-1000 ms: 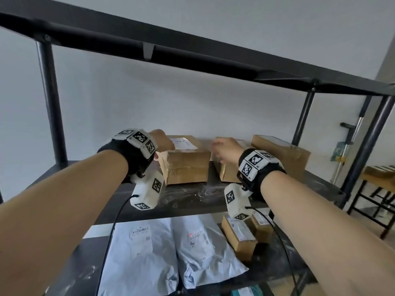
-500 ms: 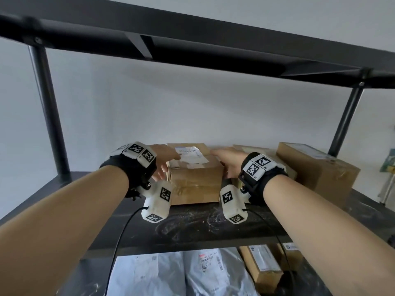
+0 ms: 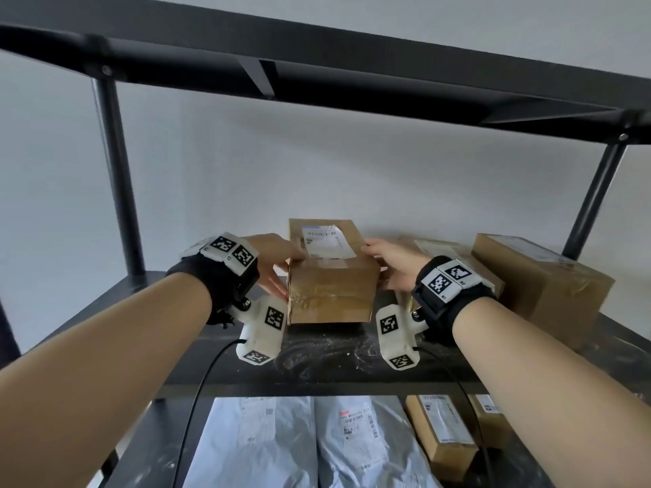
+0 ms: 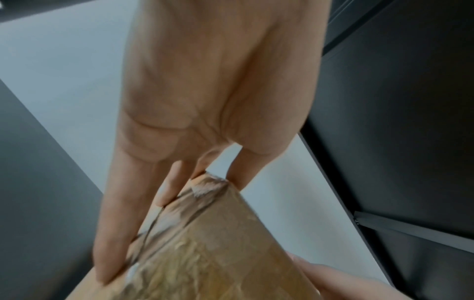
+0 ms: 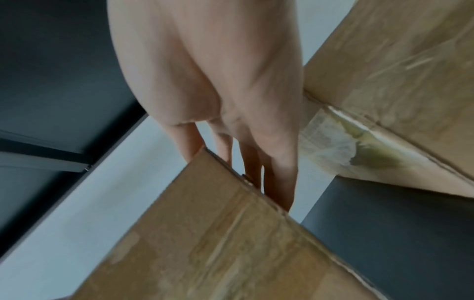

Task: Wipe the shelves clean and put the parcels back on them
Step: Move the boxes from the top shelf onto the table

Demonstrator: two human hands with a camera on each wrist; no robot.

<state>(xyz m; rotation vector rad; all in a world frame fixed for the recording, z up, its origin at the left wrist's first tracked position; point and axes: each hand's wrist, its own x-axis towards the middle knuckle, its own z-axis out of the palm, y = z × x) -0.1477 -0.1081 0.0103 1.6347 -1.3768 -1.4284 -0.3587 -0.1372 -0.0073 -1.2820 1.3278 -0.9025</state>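
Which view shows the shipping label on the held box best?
Head view: the label lies in full on top of the box, between the left hand and right hand. Both wrist views show only taped cardboard sides and fingers, with no label.

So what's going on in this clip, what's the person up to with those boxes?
A person holds a taped cardboard box between both hands, the left hand on its left side and the right hand on its right, at the middle shelf. Two more boxes sit to the right; grey mailer bags lie on the shelf below.
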